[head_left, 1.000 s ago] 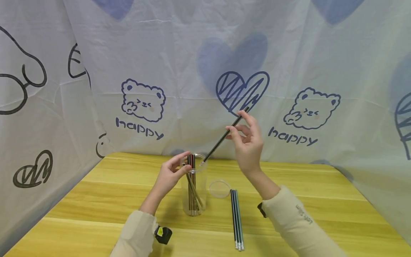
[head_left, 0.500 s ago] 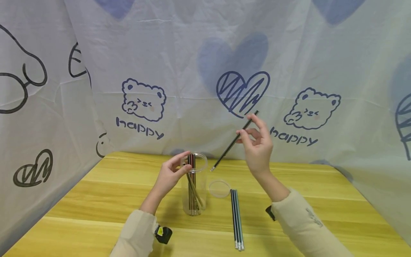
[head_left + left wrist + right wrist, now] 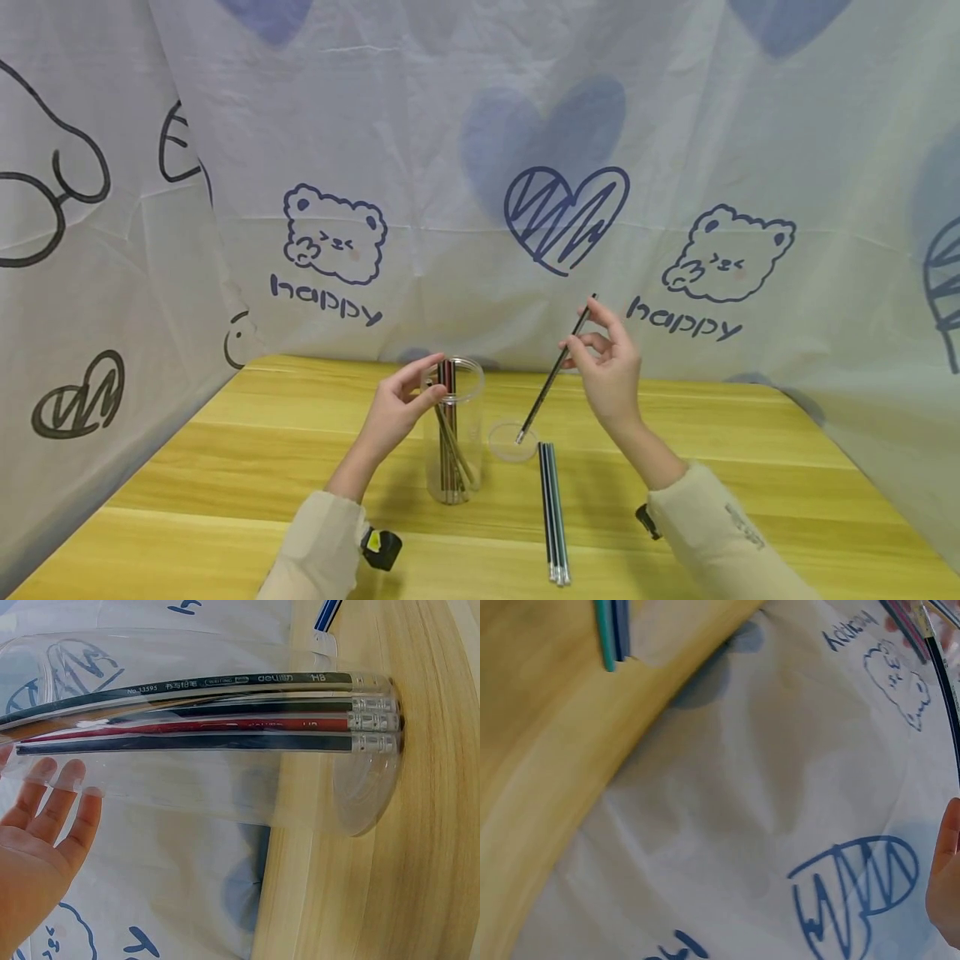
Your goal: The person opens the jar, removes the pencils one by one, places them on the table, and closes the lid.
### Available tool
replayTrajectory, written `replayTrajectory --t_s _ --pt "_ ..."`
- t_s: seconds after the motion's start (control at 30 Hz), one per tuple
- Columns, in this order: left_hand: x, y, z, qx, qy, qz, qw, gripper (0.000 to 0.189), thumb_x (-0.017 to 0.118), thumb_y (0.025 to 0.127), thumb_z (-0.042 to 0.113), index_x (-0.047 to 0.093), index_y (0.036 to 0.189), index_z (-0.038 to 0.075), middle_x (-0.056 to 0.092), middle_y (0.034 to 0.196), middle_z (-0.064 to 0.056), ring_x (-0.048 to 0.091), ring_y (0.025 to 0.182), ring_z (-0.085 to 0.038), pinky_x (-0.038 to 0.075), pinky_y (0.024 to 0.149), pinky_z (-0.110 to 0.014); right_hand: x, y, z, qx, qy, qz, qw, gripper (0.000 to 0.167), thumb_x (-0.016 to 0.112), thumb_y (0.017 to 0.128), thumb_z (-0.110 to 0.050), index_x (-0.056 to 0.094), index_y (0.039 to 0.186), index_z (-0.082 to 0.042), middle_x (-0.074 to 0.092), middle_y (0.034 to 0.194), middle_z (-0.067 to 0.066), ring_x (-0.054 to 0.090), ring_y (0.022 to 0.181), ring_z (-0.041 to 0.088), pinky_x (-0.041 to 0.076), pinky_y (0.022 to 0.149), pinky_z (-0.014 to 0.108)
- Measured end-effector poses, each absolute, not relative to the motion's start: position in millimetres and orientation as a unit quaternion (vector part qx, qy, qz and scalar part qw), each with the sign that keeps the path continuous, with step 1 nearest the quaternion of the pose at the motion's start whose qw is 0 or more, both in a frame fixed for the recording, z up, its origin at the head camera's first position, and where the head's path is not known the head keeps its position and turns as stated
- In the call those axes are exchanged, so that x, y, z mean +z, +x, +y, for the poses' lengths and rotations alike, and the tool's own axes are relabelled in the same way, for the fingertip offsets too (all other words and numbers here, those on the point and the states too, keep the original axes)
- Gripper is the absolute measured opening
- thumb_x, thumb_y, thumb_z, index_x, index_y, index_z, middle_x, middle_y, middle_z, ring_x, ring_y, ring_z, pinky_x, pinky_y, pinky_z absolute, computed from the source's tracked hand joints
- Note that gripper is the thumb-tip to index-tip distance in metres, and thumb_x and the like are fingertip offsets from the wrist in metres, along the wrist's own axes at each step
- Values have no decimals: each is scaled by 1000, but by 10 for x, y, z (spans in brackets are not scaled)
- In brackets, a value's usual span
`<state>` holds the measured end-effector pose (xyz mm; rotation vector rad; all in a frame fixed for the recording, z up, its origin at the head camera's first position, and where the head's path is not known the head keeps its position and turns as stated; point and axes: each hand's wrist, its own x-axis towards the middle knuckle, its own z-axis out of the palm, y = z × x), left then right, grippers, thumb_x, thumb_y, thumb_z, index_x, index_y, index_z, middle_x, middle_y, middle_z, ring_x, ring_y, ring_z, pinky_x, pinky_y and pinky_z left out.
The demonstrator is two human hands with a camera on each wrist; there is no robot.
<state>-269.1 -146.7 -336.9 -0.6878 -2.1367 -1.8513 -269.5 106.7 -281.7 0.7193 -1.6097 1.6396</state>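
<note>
Near its rim, my left hand [image 3: 397, 406] holds a tall clear plastic jar [image 3: 471, 433] that stands upright on the table. Inside it are several pencils [image 3: 225, 742], dark ones and a red one among them, eraser ends down in the left wrist view. To the right, my right hand [image 3: 613, 382] pinches a dark pencil [image 3: 553, 375] by its upper part. That pencil slants down to the left, its metal eraser end in front of a clear round lid [image 3: 512, 452]. In the right wrist view only part of the right hand [image 3: 946, 892] shows.
Several blue and teal pencils [image 3: 553, 517] lie side by side on the wood-grain table [image 3: 675, 517], right of the lid. A white cloth [image 3: 450, 250] printed with hearts and bears hangs behind the table and along its left side.
The right hand has drawn the dark pencil away from the jar's mouth, to the right, then down towards the lid. My left hand and the jar have stayed in place.
</note>
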Motion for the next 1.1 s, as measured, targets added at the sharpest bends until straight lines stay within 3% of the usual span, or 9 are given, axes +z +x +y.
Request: replayTrajectory --t_s 0.67,1.1 --pt "-3361 -2681 -1465 -632 -231 -731 112 44 59 87 12 47 129 6 44 132 -11 55 102 -29 44 86 -36 -3205 -2762 1259 637 136 -737 181 54 52 79 14 38 130 4 47 112 17 56 62 7 52 53 30" --pt "-3363 -2679 -1471 -635 -234 -728 112 48 61 85 18 46 129 5 44 132 -13 57 99 -28 45 85 -36 -3380 -2764 1287 560 93 -820 72 61 53 73 16 36 131 8 47 114 28 54 56 15 53 52 36"
